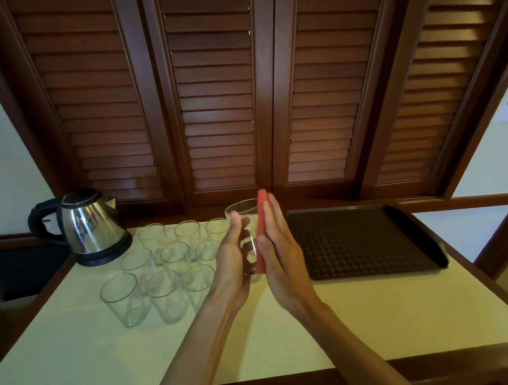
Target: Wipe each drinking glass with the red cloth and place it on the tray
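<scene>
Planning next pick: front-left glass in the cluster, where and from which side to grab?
Grip the front-left glass round its side wall, just below the rim, coming from the left or front. It stands upright, mouth up; another glass crowds its right, and bare tabletop lies there.

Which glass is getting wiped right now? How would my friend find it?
Find the cream table under the wooden shutters, with a kettle at its left end and a dark tray at its right. Between them stand the glasses. The wiped glass is the only lifted one, between the left hand and the right hand pressing the red cloth.
</scene>
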The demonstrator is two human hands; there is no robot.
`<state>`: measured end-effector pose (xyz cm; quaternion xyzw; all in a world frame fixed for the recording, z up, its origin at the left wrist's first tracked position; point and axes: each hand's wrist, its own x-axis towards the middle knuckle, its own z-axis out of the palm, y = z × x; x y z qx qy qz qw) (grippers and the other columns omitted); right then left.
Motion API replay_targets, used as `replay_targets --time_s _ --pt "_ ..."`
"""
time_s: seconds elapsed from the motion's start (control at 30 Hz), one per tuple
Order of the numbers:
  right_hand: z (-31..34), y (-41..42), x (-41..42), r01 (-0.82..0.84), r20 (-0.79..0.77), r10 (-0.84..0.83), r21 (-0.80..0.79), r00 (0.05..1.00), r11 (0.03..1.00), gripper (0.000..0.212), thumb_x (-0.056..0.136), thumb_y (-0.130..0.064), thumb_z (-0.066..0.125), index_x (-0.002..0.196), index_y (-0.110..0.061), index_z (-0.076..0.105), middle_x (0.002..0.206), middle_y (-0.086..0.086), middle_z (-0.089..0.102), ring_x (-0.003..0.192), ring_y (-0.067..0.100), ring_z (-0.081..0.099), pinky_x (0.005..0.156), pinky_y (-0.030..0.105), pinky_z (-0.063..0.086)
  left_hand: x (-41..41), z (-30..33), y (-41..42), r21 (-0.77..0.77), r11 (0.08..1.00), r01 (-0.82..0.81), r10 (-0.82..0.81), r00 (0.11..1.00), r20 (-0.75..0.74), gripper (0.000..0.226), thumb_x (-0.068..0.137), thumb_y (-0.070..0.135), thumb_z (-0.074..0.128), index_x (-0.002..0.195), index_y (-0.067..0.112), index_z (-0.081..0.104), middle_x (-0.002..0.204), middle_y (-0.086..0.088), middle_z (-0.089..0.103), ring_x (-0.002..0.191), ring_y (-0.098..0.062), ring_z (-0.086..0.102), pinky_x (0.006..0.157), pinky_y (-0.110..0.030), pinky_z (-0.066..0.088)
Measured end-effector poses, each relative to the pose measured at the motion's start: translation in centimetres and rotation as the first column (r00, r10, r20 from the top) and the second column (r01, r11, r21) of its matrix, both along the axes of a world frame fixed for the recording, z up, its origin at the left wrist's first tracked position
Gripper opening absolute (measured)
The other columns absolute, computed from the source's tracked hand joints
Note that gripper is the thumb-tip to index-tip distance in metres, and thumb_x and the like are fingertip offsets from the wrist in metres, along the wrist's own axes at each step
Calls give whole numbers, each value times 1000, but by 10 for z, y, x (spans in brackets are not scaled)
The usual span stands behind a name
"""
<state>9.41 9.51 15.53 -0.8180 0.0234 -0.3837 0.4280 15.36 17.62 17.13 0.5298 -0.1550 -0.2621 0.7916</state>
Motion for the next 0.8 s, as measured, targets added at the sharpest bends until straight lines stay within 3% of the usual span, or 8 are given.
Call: replay_targets --time_s 0.13,0.2,0.27,0.4,0.43,0.57,0.7,0.8 --pt "-16 12 -3 -13 80 36 -265 996 964 52 109 -28 30 155 -3 31 168 7 13 156 12 1 127 39 10 6 -5 -1 -69 997 -42 40 998 -39 47 109 47 38 119 22 76 118 -7 78 114 -21 73 94 -37 57" --pt "-23 3 -4 -56 66 63 -101 996 993 58 108 -36 32 160 -16 16 170 -5 3 156 12 5 126 39 21 9 -4 0 -37 997 -70 70 998 -1 47 108 48 39 122 20 73 116 -8 78 115 -24 72 96 -44 56" --pt "-11 -7 0 -25 39 24 48 999 999 63 106 -47 32 160 -24 7 169 -13 -1 154 1 7 122 25 27 5 -8 -2 30 997 -65 64 998 27 47 109 49 33 125 24 70 112 -1 79 117 -22 70 93 -43 56" --pt "-10 2 -1 -11 87 34 -252 996 968 55 108 -28 34 158 -12 19 170 1 7 157 21 3 127 34 13 0 -4 -1 -26 1000 -7 6 998 -57 61 103 63 30 119 24 73 117 -7 78 115 -21 73 93 -40 55" --pt "-15 2 -4 -38 92 61 -232 994 972 55 108 -29 33 159 -11 19 170 0 8 157 19 5 126 33 15 3 -1 0 -32 999 18 -19 1000 -9 63 98 68 33 120 25 74 120 -7 77 114 -20 73 94 -40 56" --pt "-5 -3 -3 -111 42 105 181 994 977 60 106 -36 34 160 -21 12 168 -12 11 152 -1 13 121 23 26 2 3 1 11 999 39 -40 995 94 56 90 65 43 122 31 72 116 4 78 103 -9 75 76 -30 61" --pt "-1 4 -3 -51 91 71 -207 993 977 65 103 -29 50 158 -7 23 170 3 8 157 22 5 126 39 17 1 10 1 1 1000 2 -2 993 120 60 97 66 39 127 26 72 121 -6 77 116 -22 72 98 -47 57" --pt "-23 3 -12 -134 78 142 -96 987 986 75 99 -33 61 159 -12 20 169 0 12 156 21 13 124 37 25 5 16 4 -34 993 -110 113 986 123 55 84 67 49 110 26 74 98 4 81 98 -16 77 81 -37 64"
